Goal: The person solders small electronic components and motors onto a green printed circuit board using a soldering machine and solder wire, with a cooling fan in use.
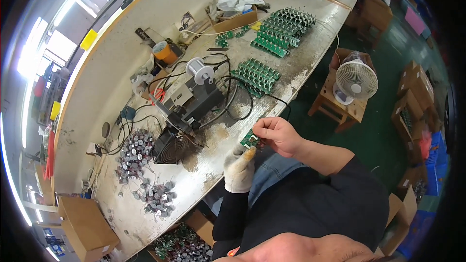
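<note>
A small green circuit board [249,139] is held off the table's front edge, between both hands. My left hand [240,168], in a whitish work glove with a brownish thumb tip, grips the board's lower side. Bare, my right hand [279,137] is closed with thumb and forefinger pinched at the board's right edge. Whether those fingers also hold a tiny part or wire cannot be made out. In front of the hands stands a soldering machine [194,99] with a spool of solder wire [200,71] on top.
Rows of green boards [257,76] lie on the worktable [213,153], with more behind. Round metal parts with wires [136,150] are heaped at the left. Black cables loop beside the machine. A white fan [357,83] sits on a wooden stool to the right. Boxes [87,228] surround the table.
</note>
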### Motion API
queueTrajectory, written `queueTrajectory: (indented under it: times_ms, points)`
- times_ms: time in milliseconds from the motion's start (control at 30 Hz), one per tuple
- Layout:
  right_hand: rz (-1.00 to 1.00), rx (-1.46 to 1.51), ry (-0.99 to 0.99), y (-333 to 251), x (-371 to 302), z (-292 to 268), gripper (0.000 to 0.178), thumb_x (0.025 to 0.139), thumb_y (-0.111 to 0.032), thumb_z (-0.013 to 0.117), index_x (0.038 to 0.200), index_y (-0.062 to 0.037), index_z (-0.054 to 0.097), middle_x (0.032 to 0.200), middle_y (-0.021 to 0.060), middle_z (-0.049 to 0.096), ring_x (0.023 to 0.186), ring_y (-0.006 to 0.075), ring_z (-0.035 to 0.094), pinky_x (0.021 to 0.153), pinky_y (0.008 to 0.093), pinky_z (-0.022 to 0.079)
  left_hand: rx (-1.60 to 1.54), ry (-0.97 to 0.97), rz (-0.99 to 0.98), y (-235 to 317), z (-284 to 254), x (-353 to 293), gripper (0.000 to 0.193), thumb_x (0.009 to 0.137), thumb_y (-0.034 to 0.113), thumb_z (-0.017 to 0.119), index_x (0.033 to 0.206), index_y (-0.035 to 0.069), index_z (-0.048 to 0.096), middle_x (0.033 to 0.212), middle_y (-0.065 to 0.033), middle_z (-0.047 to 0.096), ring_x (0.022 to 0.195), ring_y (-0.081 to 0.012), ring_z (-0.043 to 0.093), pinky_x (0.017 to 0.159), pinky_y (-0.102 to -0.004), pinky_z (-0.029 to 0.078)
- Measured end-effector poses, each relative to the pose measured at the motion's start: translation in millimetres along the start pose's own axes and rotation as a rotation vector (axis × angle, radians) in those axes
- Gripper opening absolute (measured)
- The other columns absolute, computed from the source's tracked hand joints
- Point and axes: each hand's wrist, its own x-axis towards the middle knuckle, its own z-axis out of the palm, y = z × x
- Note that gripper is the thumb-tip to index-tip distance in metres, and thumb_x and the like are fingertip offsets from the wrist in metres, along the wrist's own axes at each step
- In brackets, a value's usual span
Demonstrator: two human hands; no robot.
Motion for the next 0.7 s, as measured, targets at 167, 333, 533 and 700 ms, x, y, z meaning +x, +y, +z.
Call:
queueTrajectory:
  times_ms: [167,333,533,700]
  points:
    - [-0.018,-0.130,0.109,6,-9,10,0.010,0.094,-0.010,0.058,0.089,-0.0027,0.062,0.082,0.0001,0.061,0.071,0.0088,0.055,0.067,0.0239,0.045,-0.351,-0.020,-0.055,-1,2,-11,0.025,0.096,0.015,0.051,0.110,-0.004,0.059,0.104,-0.0111,0.063,0.095,-0.0176,0.059,0.087,-0.0307,0.045]
    - [-0.708,-0.917,0.048,20,-12,24,0.006,0.084,0.003,0.063,0.084,-0.0006,0.058,0.089,0.0080,0.056,0.083,0.0175,0.053,0.075,0.0280,0.043,-0.684,0.213,-0.034,-19,22,-24,0.027,0.099,0.019,0.047,0.119,0.002,0.048,0.099,-0.0062,0.059,0.085,-0.0142,0.058,0.075,-0.0279,0.047]
    - [-0.485,-1.055,-0.181,8,-5,28,0.008,0.081,0.003,0.065,0.087,0.0003,0.062,0.089,0.0105,0.059,0.083,0.0200,0.057,0.076,0.0290,0.045,-0.303,0.210,-0.070,-16,-7,-52,0.027,0.099,0.020,0.049,0.114,-0.001,0.058,0.080,0.0024,0.053,0.069,-0.0054,0.045,0.060,-0.0202,0.035]
    - [-0.490,-0.959,-0.085,6,23,5,0.012,0.080,-0.001,0.068,0.090,-0.0008,0.061,0.086,0.0067,0.062,0.079,0.0149,0.058,0.076,0.0282,0.047,-0.471,0.309,-0.139,-3,-65,-115,0.038,0.095,0.011,0.052,0.126,-0.011,0.051,0.107,-0.0090,0.063,0.084,-0.0094,0.056,0.074,-0.0205,0.043]
